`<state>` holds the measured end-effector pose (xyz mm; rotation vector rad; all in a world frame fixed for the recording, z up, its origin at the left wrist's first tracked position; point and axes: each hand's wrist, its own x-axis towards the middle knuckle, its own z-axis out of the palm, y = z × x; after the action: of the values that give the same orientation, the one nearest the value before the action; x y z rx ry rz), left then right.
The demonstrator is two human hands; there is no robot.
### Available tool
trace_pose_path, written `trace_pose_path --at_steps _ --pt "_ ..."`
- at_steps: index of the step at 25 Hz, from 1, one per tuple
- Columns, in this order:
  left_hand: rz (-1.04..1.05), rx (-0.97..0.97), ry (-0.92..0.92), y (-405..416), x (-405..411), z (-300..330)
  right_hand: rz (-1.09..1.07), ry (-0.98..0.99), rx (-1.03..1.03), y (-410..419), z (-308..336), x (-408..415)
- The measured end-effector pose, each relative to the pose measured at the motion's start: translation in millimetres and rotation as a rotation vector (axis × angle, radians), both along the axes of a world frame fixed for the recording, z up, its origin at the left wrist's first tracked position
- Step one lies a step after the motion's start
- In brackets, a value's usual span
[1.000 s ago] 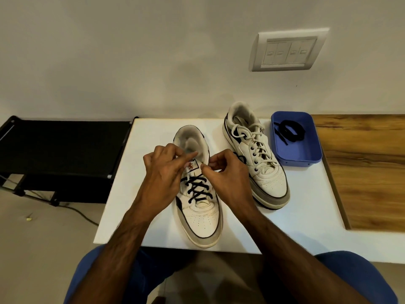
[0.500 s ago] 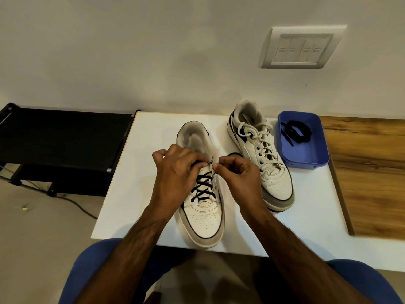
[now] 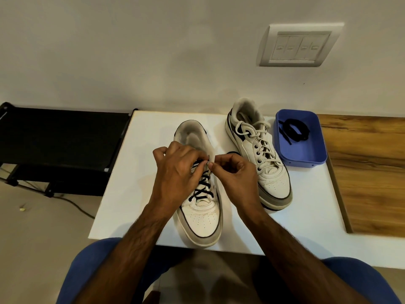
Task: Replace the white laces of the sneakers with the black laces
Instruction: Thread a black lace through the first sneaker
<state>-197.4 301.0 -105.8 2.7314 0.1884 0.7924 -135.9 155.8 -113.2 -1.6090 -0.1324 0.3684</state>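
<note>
Two white sneakers stand on the white table [image 3: 135, 194], toes toward me. The left sneaker [image 3: 202, 220] carries a black lace [image 3: 202, 187] crossed through its lower eyelets. My left hand [image 3: 177, 174] and my right hand [image 3: 235, 175] meet over its upper eyelets, fingers curled, each pinching the black lace near the tongue; the lace ends are hidden by my fingers. A loop of that lace shows behind my right hand. The right sneaker [image 3: 267, 172] has a white lace [image 3: 255, 137]. A second black lace [image 3: 294, 130] lies coiled in the blue tray [image 3: 303, 159].
The blue tray stands at the table's back right, close to the right sneaker. A wooden surface [image 3: 370, 172] adjoins the table on the right. A black rack [image 3: 59, 137] stands to the left, with a cable on the floor. A switch panel [image 3: 298, 46] is on the wall.
Both hands have stayed at the left sneaker's upper eyelets, shifting slightly toward me and closing together over the lace. The camera has tilted, so the scene sits a little lower.
</note>
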Motion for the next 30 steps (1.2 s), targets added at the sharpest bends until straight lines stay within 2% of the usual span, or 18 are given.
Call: trace_pose_path --at_steps 4,8,16,21,23,25,28,29,30 --pt "0.029 -0.075 0.003 -2 2 2 0.05 -0.065 0.006 -1 0 -2" --pt "0.146 -0.245 0.07 -4 5 0 0.087 -0.057 0.045 -3 -1 3" --pt "-0.065 -0.299 0.071 9 5 3 0.09 -0.079 -0.041 0 -4 13" --pt "-0.131 -0.294 0.22 11 4 5 0.116 -0.168 -0.102 -1 -3 13" --pt "-0.113 -0.354 0.244 11 4 5 0.061 -0.202 -0.093 -4 -1 18" --pt "-0.116 -0.423 0.249 12 4 5 -0.056 -0.125 0.01 -10 4 29" --pt "-0.138 -0.559 0.245 15 4 9 -0.249 0.265 0.417 -26 21 45" --pt "-0.146 -0.6 0.243 16 4 10 -0.255 0.336 0.492 -30 24 48" --pt "-0.153 -0.619 0.236 18 4 10 -0.206 0.316 0.452 -33 25 49"
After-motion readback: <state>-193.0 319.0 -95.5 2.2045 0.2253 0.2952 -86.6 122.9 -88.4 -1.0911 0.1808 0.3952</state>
